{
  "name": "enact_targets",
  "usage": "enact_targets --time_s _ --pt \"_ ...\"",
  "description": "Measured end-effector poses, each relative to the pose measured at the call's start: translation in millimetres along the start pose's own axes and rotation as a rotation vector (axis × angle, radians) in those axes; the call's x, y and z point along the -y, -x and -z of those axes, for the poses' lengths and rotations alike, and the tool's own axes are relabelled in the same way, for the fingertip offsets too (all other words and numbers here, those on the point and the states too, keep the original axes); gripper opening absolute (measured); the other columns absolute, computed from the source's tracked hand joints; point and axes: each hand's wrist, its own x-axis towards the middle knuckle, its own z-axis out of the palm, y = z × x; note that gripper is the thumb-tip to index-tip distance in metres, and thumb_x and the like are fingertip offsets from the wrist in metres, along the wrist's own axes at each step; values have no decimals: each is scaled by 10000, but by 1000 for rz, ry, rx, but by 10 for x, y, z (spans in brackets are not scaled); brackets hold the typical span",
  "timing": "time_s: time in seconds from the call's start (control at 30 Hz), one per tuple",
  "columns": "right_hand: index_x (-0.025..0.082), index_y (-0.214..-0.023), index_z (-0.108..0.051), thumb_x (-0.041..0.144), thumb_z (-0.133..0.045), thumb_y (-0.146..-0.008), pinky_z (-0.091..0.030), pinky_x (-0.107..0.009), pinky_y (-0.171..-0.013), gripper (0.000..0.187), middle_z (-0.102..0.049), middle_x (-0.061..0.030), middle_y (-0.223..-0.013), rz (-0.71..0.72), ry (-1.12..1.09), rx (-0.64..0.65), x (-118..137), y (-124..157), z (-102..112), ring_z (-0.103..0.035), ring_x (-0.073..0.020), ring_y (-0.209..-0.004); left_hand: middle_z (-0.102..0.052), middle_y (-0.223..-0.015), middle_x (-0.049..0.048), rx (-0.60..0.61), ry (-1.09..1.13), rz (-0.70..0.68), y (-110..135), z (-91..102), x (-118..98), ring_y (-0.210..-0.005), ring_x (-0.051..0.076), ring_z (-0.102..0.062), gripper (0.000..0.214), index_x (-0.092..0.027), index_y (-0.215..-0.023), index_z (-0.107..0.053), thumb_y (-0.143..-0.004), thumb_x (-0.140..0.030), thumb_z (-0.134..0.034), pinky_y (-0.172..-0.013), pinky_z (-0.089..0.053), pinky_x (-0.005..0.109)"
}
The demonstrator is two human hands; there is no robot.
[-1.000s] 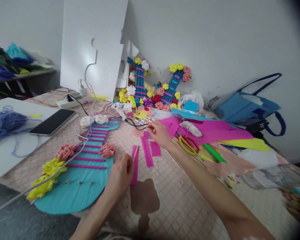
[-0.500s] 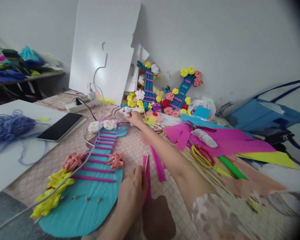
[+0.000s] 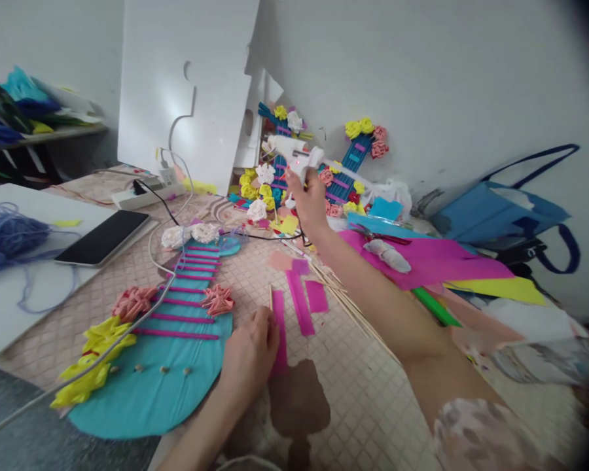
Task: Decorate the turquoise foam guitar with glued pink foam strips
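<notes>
My right hand (image 3: 310, 199) is raised above the table, closed around the handle of a white glue gun (image 3: 294, 154) with a small red light and a glue stick out of its back. My left hand (image 3: 252, 347) is closed on a thin wooden stick (image 3: 271, 297), whose tip shows above the fingers. Beside that hand lies a magenta paper strip (image 3: 279, 340). To the left is a turquoise guitar shape (image 3: 177, 373) with magenta bars across its neck, and coral, yellow and white paper flowers on its edges. More magenta strips (image 3: 299, 304) lie to the right.
A grey cable (image 3: 127, 330) crosses the guitar shape. A phone (image 3: 105, 237) and purple yarn (image 3: 14, 235) rest on a white board at left. Thin sticks (image 3: 358, 307), scissors (image 3: 383, 235) and coloured paper lie right. Decorated blue guitars (image 3: 351, 170) lean at the wall.
My right hand has lifted the glue gun off the table, raising it up and to the right. My left hand stays on the stick by the magenta strip. The view has shifted slightly.
</notes>
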Motion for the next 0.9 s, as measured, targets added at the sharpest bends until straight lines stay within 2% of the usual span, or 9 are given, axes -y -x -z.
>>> enact_targets --time_s 0.1,0.17,0.27,0.37,0.47,0.6,0.77,0.9 --pt "218 -883 -522 573 -581 -798 -458 -265 -495 370 -519 38 -642 -27 -77 36 172 52 370 -511 -112 -502 -633 -724 23 -12 108 -48 5 28 35 -678 174 -612 57 -178 -849 -523 -879 -175 -475 -620 -412 263" --pt "220 -893 -543 591 -570 -801 -463 -263 -502 384 -524 38 -628 -44 -50 114 269 138 638 -518 -112 -507 -623 -723 17 -51 205 -80 20 60 69 -684 166 -606 56 -178 -846 -526 -866 -158 -477 -628 -433 262" --pt "209 -830 -568 564 -592 -804 -435 -257 -483 356 -535 28 -595 -110 34 261 362 359 1005 -514 -111 -489 -611 -779 24 -154 280 -117 71 115 111 -697 158 -598 75 -179 -847 -542 -859 -155 -472 -633 -467 269" --pt "186 -719 -578 543 -628 -776 -372 -246 -443 365 -537 11 -566 -206 123 348 396 648 1262 -492 -114 -485 -612 -858 42 -235 258 -175 130 136 126 -755 164 -604 101 -177 -867 -571 -874 -177 -470 -685 -507 297" --pt "175 -635 -568 530 -639 -752 -305 -237 -424 381 -500 14 -541 -281 209 459 412 917 1403 -444 -105 -477 -642 -1030 82 -270 173 -295 143 90 133 -974 215 -596 153 -165 -981 -605 -875 -171 -495 -852 -510 377" --pt "187 -518 -491 512 -641 -724 -203 -234 -395 413 -385 36 -462 -345 316 541 456 1153 1509 -329 -81 -428 -605 -1252 112 -220 31 -433 108 -16 159 -1220 287 -483 291 -136 -1149 -603 -877 -162 -506 -1005 -448 481" --pt "193 -551 -506 501 -617 -736 -214 -234 -392 376 -411 24 -488 -402 303 569 471 1305 1595 -337 -93 -442 -598 -1276 131 -201 -41 -455 191 -80 163 -1276 314 -434 297 -96 -1146 -623 -905 -168 -466 -1015 -451 510" --pt "201 -578 -523 509 -613 -751 -234 -242 -396 365 -417 18 -494 -430 340 573 413 1403 1603 -354 -108 -450 -567 -1322 129 -178 -39 -451 307 -76 136 -1294 320 -416 318 -118 -1186 -604 -903 -166 -468 -1008 -447 539"
